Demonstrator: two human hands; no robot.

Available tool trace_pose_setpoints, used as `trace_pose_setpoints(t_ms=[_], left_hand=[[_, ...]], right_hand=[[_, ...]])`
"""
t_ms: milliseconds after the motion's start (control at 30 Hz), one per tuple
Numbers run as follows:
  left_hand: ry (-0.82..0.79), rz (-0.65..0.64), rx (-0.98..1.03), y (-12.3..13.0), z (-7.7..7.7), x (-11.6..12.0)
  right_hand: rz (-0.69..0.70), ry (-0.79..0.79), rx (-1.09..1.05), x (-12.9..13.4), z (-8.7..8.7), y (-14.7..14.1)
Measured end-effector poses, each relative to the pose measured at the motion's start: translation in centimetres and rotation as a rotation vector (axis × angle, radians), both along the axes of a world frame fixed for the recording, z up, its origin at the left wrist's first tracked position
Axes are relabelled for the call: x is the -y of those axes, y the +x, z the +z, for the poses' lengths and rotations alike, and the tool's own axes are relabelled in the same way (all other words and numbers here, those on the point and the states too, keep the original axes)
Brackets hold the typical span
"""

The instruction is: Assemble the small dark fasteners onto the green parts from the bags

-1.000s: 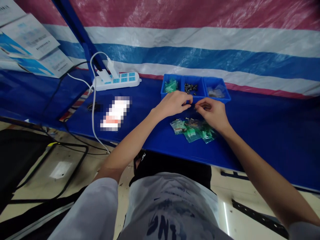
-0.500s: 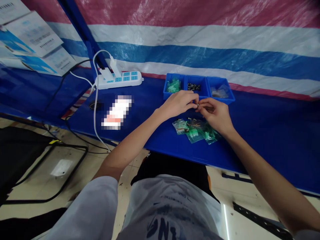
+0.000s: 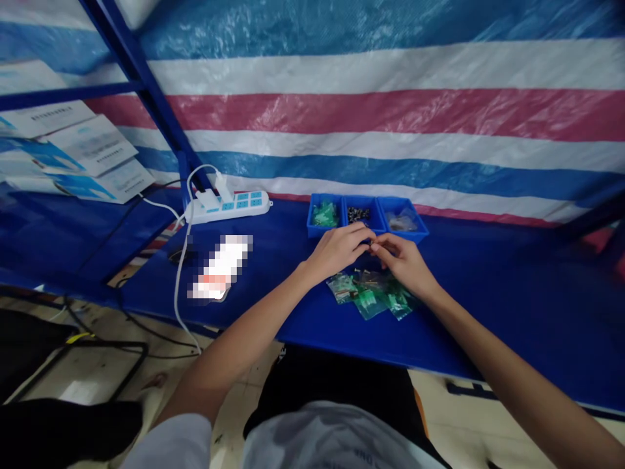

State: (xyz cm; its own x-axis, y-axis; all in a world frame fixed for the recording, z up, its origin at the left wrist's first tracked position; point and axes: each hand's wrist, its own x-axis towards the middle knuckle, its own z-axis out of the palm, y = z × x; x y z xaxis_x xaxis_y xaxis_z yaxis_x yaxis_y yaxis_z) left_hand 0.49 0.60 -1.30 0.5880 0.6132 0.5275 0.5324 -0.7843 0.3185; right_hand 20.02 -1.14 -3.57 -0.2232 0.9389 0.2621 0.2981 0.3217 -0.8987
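My left hand [image 3: 339, 251] and my right hand [image 3: 405, 262] meet fingertip to fingertip just in front of a row of blue bins [image 3: 315, 229]. Both are closed in a pinch around something too small and too covered to name. The left bin holds green packets [image 3: 325, 213], the middle one small dark parts [image 3: 359, 213], and the right one clear plastic bags [image 3: 402, 221]. Below my hands, several small zip bags [image 3: 370, 303] with greenish and metal pieces lie on the blue table [image 3: 312, 319]. A few loose screws [image 3: 360, 271] show at their upper edge.
To the left lie a white power strip [image 3: 234, 207] with plugs in it and a phone-like item [image 3: 222, 267], blurred out. A white cable [image 3: 178, 293] hangs over the table edge. White-and-blue boxes [image 3: 102, 156] are stacked at far left. Striped sheeting [image 3: 366, 114] hangs behind.
The view has tilted up, so the table and bins appear lower and more sheeting shows. My hands stay pinched together in front of the bins.
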Motion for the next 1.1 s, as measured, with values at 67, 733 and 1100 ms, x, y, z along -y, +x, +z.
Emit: trace_pose_setpoints(t_ms=[67, 733, 1100], left_hand=[[0.004, 0.006, 0.019, 0.0, -0.2, -0.1], [-0.047, 0.105, 0.105, 1.2, -0.6, 0.2], [0.042, 0.075, -0.036, 0.7, -0.3, 0.0]], right_hand=[[0.019, 0.005, 0.011, 0.0, 0.1, 0.0], [-0.1, 0.139, -0.093, 0.9, 0.5, -0.6], [-0.151, 0.228, 0.01, 0.8, 0.9, -0.3]])
